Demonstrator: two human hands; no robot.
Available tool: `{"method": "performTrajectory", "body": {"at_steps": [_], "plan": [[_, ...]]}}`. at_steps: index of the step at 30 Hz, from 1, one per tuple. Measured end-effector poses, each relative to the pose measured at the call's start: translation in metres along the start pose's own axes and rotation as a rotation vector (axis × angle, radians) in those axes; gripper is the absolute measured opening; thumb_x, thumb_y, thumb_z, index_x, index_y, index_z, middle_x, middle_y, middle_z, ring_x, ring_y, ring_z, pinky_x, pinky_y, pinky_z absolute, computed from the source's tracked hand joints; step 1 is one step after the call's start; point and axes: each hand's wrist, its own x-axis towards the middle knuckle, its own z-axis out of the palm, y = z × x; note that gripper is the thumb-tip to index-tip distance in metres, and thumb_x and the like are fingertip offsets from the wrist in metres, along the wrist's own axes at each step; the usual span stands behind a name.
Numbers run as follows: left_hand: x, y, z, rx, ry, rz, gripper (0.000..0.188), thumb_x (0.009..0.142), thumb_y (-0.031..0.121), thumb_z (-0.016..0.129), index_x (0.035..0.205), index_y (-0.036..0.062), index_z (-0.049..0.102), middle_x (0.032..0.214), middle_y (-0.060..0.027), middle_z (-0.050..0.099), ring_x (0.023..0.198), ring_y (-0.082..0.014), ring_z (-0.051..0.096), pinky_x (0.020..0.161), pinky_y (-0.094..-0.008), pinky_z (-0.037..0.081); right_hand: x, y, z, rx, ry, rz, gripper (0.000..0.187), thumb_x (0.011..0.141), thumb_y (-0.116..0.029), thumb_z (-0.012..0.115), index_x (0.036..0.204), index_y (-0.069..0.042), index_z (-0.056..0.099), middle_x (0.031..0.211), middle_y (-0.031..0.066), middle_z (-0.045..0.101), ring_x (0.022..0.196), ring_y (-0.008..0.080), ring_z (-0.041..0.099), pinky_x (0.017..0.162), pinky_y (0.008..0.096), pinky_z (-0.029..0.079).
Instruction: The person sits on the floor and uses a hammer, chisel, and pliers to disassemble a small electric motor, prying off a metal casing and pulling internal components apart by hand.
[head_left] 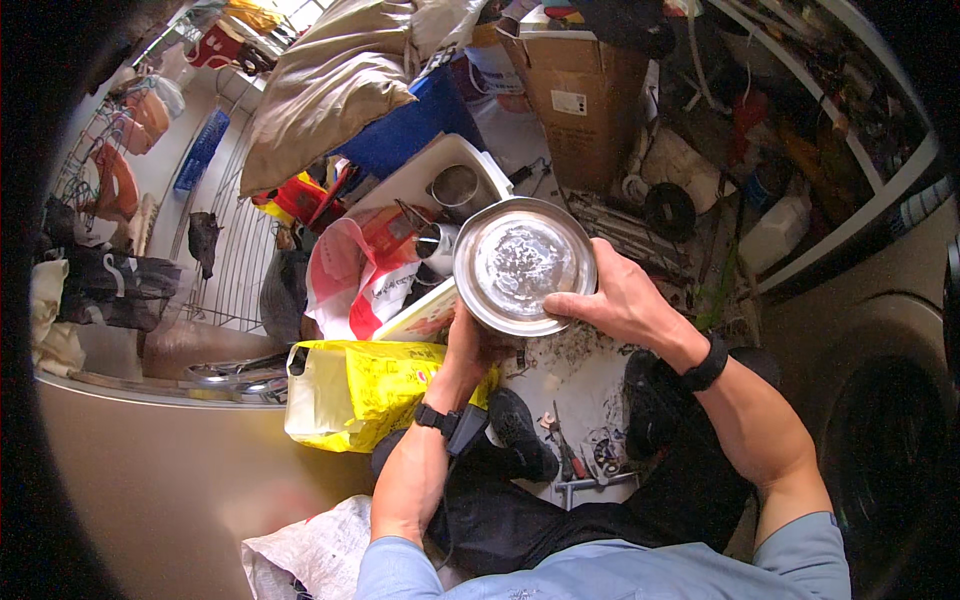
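A round, shallow metal dish (pixel 523 262) with a raised rim and a whitish, scuffed middle is held up in front of me. My right hand (pixel 630 295) grips its right side, with the thumb pressed on the face near the rim and the fingers behind. My left hand (pixel 467 352) is at the lower left edge, holding it from underneath; most of those fingers are hidden. Just behind the dish stands a white bin (pixel 470 150) with a metal cup (pixel 456 188) and a red-and-white plastic bag (pixel 345 275) in it.
A yellow bag (pixel 395 385) lies by my left forearm. Small tools and scraps (pixel 575 460) litter the floor between my shoes. Further back stands a tall cardboard box (pixel 580 110). A front-loading washing machine (pixel 860 400) is at right, a wire rack (pixel 235 250) at left.
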Motion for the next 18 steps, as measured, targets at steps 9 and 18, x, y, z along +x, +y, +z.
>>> {"method": "performTrajectory", "body": {"at_steps": [9,18], "plan": [[0.002,-0.004,-0.009,0.012,0.042,-0.057,0.052,0.111,0.040,0.037,0.151,0.0065,0.045,0.145,-0.0128,0.058,0.129,-0.0254,0.061,0.110,-0.0416,0.052,-0.001,0.002,0.001,-0.043,0.027,-0.030,0.070,0.087,-0.047,0.077,0.117,0.011,0.054,0.110,0.0330,0.067,0.107,0.0446,0.067,0.093,0.0465,0.053],[0.002,-0.002,0.003,0.245,0.063,-0.062,0.083,0.093,0.086,0.029,0.136,0.0225,0.060,0.111,-0.0007,0.073,0.079,-0.0148,0.068,0.055,-0.0287,0.048,0.001,0.003,0.001,-0.072,0.054,-0.029,0.062,0.093,-0.045,0.071,0.112,0.011,0.053,0.104,0.0347,0.067,0.101,0.0467,0.068,0.089,0.0488,0.053]]}}
